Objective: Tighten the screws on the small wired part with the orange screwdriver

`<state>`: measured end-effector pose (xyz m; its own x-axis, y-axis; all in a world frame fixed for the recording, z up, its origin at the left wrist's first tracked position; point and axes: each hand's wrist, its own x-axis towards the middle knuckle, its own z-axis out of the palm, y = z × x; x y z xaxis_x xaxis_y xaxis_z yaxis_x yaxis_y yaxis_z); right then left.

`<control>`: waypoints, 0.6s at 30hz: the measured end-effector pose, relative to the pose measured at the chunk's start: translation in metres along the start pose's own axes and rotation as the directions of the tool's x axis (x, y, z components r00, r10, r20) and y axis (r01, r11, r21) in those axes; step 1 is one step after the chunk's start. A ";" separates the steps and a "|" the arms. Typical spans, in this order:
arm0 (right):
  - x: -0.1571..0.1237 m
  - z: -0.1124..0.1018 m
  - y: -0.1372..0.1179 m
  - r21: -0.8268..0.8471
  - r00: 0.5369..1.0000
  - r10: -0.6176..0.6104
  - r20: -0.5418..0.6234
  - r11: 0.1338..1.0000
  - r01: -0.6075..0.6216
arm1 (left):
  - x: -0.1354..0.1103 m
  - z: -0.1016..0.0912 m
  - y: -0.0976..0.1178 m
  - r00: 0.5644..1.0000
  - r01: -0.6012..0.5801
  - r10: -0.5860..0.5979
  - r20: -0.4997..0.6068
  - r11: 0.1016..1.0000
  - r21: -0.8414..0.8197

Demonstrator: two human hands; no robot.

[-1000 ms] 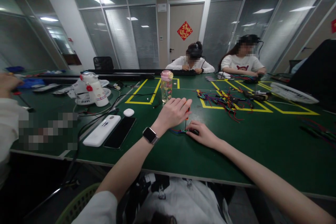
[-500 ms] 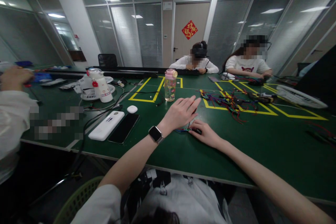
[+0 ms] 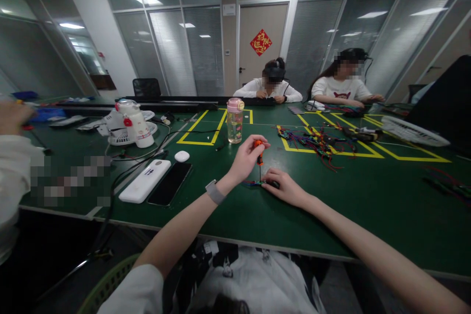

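My left hand (image 3: 247, 156), with a watch band at its wrist, is closed round the orange handle of a screwdriver (image 3: 259, 157). The screwdriver stands upright, its dark shaft reaching down to a small green circuit board (image 3: 259, 183) with thin coloured wires on the table. My right hand (image 3: 285, 186) rests on the table with its fingertips pinching the right end of that board. A black object (image 3: 273, 184) shows partly beneath the right fingers; its kind is hidden.
A pink-lidded water bottle (image 3: 235, 122) stands beyond my left hand. To the left lie a white power bank (image 3: 144, 181), a phone (image 3: 170, 185) and a small white case (image 3: 181, 156). Wired boards (image 3: 320, 141) are heaped at right. Co-workers sit across the table and at far left.
My left hand has turned from a flatter pose over the board, and its fingers now curl round the screwdriver, whose orange handle has come into view. The right hand stays at the board.
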<state>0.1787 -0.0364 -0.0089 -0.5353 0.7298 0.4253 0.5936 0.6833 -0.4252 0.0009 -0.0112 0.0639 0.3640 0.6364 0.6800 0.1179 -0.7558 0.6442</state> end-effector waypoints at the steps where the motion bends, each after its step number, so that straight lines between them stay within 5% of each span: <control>1: 0.000 0.000 0.000 0.000 1.000 0.001 -0.005 1.000 -0.001 | -0.001 -0.003 0.001 0.997 -0.073 0.077 -0.016 0.980 0.183; 4: 0.000 0.001 0.002 -0.001 1.000 0.009 -0.018 1.000 -0.009 | -0.002 -0.013 0.004 0.925 -0.375 0.314 0.214 0.668 0.643; 6: 0.000 0.002 0.002 0.003 1.000 0.013 -0.021 1.000 -0.013 | -0.002 -0.018 0.004 0.882 -0.453 0.362 0.301 0.482 0.750; 8: 0.000 0.002 0.003 0.007 1.000 0.010 -0.016 1.000 -0.010 | -0.002 -0.020 0.003 0.864 -0.473 0.380 0.329 0.389 0.791; 18: 0.000 0.005 0.005 0.011 1.000 0.016 -0.017 1.000 -0.016 | -0.005 -0.014 0.000 0.843 -0.500 0.422 0.334 0.386 0.775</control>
<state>0.1791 -0.0329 -0.0150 -0.5156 0.7399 0.4321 0.5950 0.6721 -0.4408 -0.0139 -0.0122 0.0657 0.6648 0.1666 0.7282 0.5799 -0.7295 -0.3626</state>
